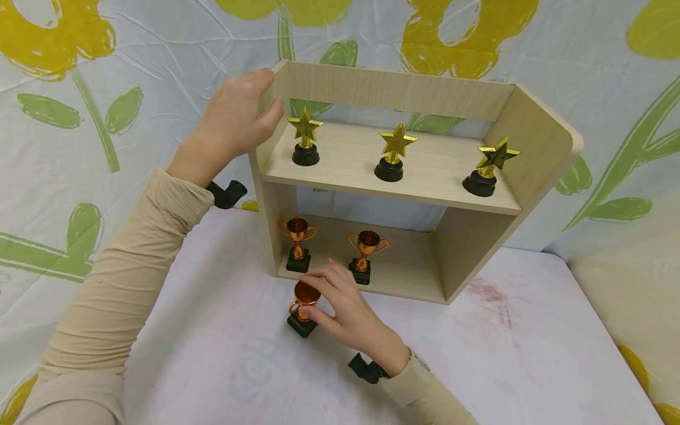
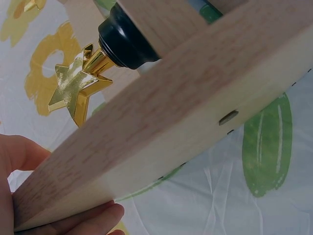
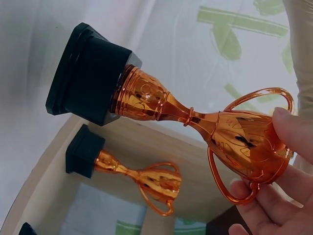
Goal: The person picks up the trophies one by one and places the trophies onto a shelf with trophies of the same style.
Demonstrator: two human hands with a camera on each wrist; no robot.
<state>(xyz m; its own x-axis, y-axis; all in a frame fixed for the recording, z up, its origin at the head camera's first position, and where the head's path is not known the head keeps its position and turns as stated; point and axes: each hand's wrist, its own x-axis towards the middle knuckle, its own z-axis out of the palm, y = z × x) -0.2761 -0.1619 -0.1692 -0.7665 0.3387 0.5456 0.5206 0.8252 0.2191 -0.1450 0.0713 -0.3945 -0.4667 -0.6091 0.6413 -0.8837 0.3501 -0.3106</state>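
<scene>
My right hand (image 1: 345, 307) pinches a copper-coloured two-handled trophy cup (image 1: 307, 293) by its bowl, in front of the shelf's lower left. In the right wrist view thumb and fingers lie on opposite sides of this trophy's bowl (image 3: 249, 147), and its black base shows whole. My left hand (image 1: 234, 115) grips the upper left side panel of a pale wooden two-tier shelf (image 1: 372, 192). Thumb and fingers take this side panel (image 2: 146, 122) from both faces in the left wrist view. Two matching trophy cups, a left one (image 1: 298, 260) and a right one (image 1: 362, 273), stand upright on the lower tier.
Three gold star trophies stand on the upper tier: one left (image 1: 305, 154), one in the middle (image 1: 390, 170), one right (image 1: 480, 184). The shelf stands on a white-covered table (image 1: 212, 330). A flower-patterned cloth (image 1: 175, 71) hangs behind.
</scene>
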